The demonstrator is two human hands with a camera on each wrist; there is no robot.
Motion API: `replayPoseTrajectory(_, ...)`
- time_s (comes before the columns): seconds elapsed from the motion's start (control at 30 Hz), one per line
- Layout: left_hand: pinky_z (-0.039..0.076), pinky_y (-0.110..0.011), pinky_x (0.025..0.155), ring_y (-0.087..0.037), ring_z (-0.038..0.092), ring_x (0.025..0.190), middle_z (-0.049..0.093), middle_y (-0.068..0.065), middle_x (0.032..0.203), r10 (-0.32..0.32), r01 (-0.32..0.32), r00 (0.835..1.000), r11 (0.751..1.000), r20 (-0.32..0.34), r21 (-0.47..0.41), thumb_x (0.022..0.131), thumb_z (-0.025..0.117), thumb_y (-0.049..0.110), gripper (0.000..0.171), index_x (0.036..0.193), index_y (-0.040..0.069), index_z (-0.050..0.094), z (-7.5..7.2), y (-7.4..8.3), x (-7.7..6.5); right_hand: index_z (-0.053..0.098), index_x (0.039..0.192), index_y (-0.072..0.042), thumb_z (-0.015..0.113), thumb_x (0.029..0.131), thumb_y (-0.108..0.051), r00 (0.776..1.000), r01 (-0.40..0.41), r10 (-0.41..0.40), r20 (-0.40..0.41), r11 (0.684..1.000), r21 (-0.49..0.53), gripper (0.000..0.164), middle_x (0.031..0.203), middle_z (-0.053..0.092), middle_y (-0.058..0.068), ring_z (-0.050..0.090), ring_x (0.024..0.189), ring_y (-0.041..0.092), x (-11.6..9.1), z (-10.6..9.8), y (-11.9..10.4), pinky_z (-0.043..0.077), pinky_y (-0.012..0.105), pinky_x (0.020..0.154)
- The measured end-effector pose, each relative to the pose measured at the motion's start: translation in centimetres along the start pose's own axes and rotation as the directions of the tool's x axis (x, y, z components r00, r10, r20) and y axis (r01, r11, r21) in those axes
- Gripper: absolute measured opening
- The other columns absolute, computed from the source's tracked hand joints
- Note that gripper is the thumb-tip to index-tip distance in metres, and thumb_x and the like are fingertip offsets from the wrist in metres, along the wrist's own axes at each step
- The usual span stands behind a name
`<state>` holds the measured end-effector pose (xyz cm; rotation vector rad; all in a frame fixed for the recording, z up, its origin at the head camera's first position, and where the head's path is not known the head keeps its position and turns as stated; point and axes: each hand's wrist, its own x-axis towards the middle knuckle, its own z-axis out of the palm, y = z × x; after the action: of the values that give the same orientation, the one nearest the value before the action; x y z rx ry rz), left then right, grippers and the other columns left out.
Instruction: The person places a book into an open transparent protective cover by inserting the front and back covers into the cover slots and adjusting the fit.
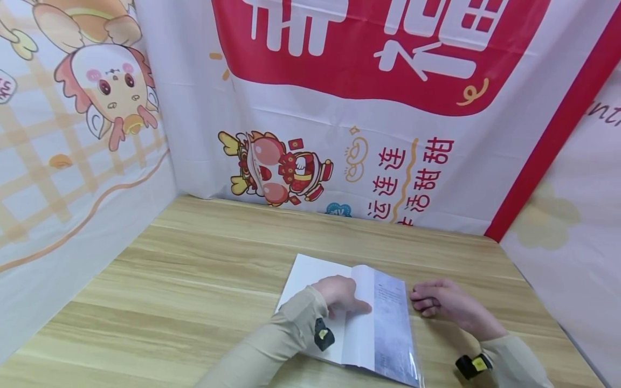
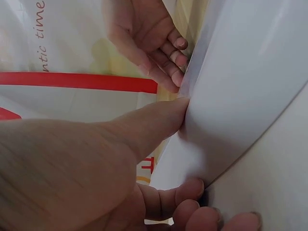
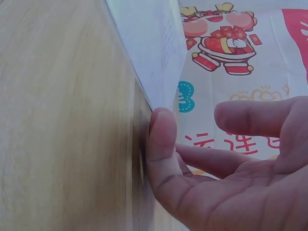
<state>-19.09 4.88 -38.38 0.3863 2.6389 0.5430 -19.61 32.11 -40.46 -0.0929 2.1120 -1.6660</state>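
An open book (image 1: 310, 269) lies on the wooden table, blank white pages at left. A white sheet (image 1: 361, 323) bulges beside the fold, and a bluish-grey printed flap (image 1: 392, 323) with a glossy clear edge forms the right side. My left hand (image 1: 339, 293) rests over the book. Its extended thumb presses the white sheet, while bent fingertips (image 2: 192, 188) touch down near the fold. My right hand (image 1: 448, 304) is at the flap's right edge, fingers loosely bent. In the right wrist view one fingertip (image 3: 163, 120) touches that edge, with the thumb apart from it.
The wooden table (image 1: 170, 291) extends around the book. Printed cloths hang at the back (image 1: 301, 108), the left (image 1: 97, 134) and the right (image 1: 577, 258). Each wrist wears a black strap, the left strap (image 1: 323, 334) and the right strap (image 1: 473, 366).
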Motion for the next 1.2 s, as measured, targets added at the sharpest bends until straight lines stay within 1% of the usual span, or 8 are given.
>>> replayPoseTrajectory(0.17,0.045,-0.027,0.042,-0.019,0.056,0.052,0.055,-0.004,0.076,0.005,-0.005,1.0,1.0,0.006,-0.003,0.083,0.065,0.052,0.044,0.088,0.009,0.056,0.0,-0.1,0.0,0.057,0.116,0.009,0.053,0.097,-0.018,0.999,-0.04,0.04,0.003,0.999,0.017,0.033,0.108,0.064,0.014,0.061,0.086,0.018,-0.1,-0.1,-0.3,0.05,0.031,0.074)
replayPoseTrajectory(0.37,0.045,-0.027,0.042,-0.019,0.057,0.052,0.055,-0.004,0.077,0.01,-0.01,1.0,1.0,0.01,0.001,0.084,0.065,0.052,0.044,0.088,0.009,0.056,0.0,0.0,0.0,0.059,0.116,0.008,0.053,0.098,-0.021,0.998,-0.06,0.06,0.005,0.997,0.041,0.034,0.106,0.065,0.012,0.06,0.084,0.016,-0.1,-0.2,-0.2,0.05,0.03,0.073)
replayPoseTrajectory(0.5,0.045,-0.026,0.042,-0.018,0.057,0.052,0.055,-0.004,0.077,0.012,-0.012,1.0,1.0,0.009,0.009,0.084,0.065,0.052,0.044,0.088,0.009,0.056,0.0,0.0,0.0,0.059,0.117,0.008,0.055,0.096,-0.018,0.999,-0.052,0.052,-0.015,0.999,-0.003,0.033,0.099,0.065,0.009,0.058,0.081,0.014,-0.1,0.0,0.0,0.049,0.027,0.067)
replayPoseTrajectory(0.63,0.045,-0.026,0.042,-0.018,0.056,0.052,0.056,-0.004,0.077,0.01,-0.01,1.0,1.0,0.006,0.012,0.084,0.065,0.053,0.045,0.088,0.009,0.056,0.0,0.0,0.0,0.061,0.117,0.007,0.059,0.093,-0.016,0.998,-0.051,0.049,-0.039,0.997,-0.063,0.034,0.089,0.064,0.006,0.055,0.075,0.012,0.0,0.1,0.2,0.044,0.023,0.06)
replayPoseTrajectory(0.8,0.045,-0.027,0.042,-0.019,0.057,0.053,0.056,-0.004,0.077,0.01,-0.01,1.0,1.0,0.005,0.008,0.084,0.065,0.052,0.045,0.089,0.009,0.056,-0.1,0.0,0.0,0.062,0.114,0.008,0.061,0.091,-0.015,0.999,-0.03,0.028,-0.022,0.995,-0.098,0.032,0.082,0.061,0.004,0.052,0.071,0.009,0.2,0.0,0.4,0.042,0.02,0.056)
replayPoseTrajectory(1.0,0.046,-0.027,0.043,-0.019,0.057,0.054,0.056,-0.004,0.077,0.016,-0.016,1.0,1.0,0.007,0.003,0.084,0.065,0.052,0.044,0.089,0.009,0.056,-0.1,0.0,0.0,0.063,0.113,0.007,0.063,0.09,-0.017,0.998,-0.038,0.033,-0.048,0.993,-0.111,0.033,0.084,0.063,0.005,0.052,0.07,0.01,0.3,0.0,0.6,0.043,0.021,0.056)
replayPoseTrajectory(1.1,0.045,-0.027,0.043,-0.019,0.057,0.053,0.056,-0.005,0.076,0.018,-0.018,1.0,1.0,0.006,0.001,0.084,0.065,0.052,0.044,0.088,0.009,0.056,-0.1,0.0,-0.1,0.063,0.113,0.007,0.062,0.091,-0.018,0.998,-0.039,0.032,-0.059,0.992,-0.122,0.033,0.086,0.063,0.005,0.052,0.069,0.01,0.3,0.1,0.6,0.043,0.022,0.056)
replayPoseTrajectory(1.2,0.045,-0.027,0.042,-0.019,0.057,0.053,0.056,-0.005,0.076,0.02,-0.02,1.0,1.0,0.003,0.002,0.084,0.065,0.052,0.044,0.087,0.009,0.056,-0.1,-0.1,-0.1,0.063,0.113,0.008,0.06,0.093,-0.017,0.998,-0.027,0.02,-0.055,0.992,-0.124,0.033,0.088,0.064,0.006,0.052,0.069,0.009,0.3,0.1,0.8,0.043,0.022,0.055)
